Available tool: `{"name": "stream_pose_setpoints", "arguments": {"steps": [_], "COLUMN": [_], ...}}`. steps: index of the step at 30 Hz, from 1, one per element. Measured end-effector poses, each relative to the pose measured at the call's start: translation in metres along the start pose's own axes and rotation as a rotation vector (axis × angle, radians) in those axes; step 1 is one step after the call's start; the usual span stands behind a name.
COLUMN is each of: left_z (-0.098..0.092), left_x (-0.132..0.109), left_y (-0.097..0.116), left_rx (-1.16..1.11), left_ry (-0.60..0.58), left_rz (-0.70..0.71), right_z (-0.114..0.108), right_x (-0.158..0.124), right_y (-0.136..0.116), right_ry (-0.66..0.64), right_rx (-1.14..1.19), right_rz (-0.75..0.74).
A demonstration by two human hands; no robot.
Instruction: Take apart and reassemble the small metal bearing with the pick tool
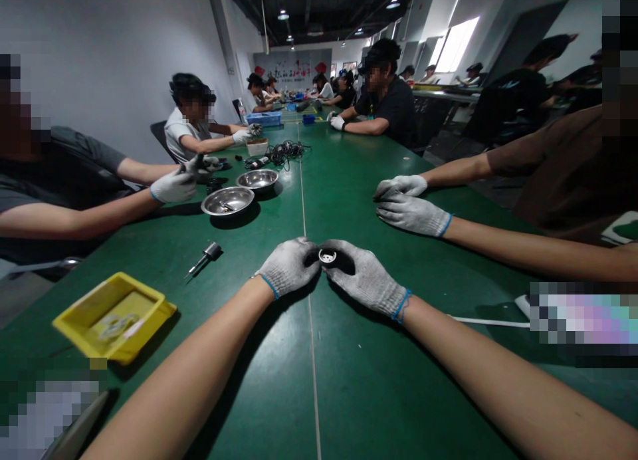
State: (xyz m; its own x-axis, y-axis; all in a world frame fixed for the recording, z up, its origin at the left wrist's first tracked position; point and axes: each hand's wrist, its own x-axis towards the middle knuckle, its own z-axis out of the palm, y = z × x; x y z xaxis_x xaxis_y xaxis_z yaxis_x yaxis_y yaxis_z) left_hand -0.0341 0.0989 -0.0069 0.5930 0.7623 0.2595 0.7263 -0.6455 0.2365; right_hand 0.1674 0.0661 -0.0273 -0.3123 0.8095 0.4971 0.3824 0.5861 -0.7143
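Note:
Over the middle of the green table [259,353], my two gloved hands meet at the fingertips. My right hand [366,274] is closed around a small round part [327,256] with a white ring-shaped face, dark spots in it and a dark edge. That face points up toward me. My left hand [290,266] is closed too, its fingertips right beside the round part; whatever they grip is hidden. To the left of my left hand lies a screwdriver-like tool [204,259] with a thick dark handle and a thin shaft.
A yellow tray [157,297] with small pale pieces stands at left. Beyond it are two steel bowls [209,207] [274,179] and tangled black cables [286,154]. A co-worker's gloved hands [411,207] rest at right; another's [174,183] are at left. A white cable [491,322] lies right.

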Motion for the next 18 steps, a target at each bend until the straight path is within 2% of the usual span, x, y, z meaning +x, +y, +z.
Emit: {"name": "stream_pose_setpoints", "arguments": {"steps": [7, 18], "left_z": [0.0006, 0.0009], "left_x": [-0.0008, -0.0003], "left_y": [0.0025, 0.0029], "left_rx": [0.07, 0.141], "left_ry": [-0.009, -0.048], "left_rz": [0.006, 0.026], "right_z": [-0.0008, -0.0001], "right_x": [-0.0015, 0.0007], "right_y": [0.0015, 0.0032], "right_ry": [0.175, 0.227], "right_rx": [-0.078, -0.139], "right_rz": [0.023, 0.082]}}
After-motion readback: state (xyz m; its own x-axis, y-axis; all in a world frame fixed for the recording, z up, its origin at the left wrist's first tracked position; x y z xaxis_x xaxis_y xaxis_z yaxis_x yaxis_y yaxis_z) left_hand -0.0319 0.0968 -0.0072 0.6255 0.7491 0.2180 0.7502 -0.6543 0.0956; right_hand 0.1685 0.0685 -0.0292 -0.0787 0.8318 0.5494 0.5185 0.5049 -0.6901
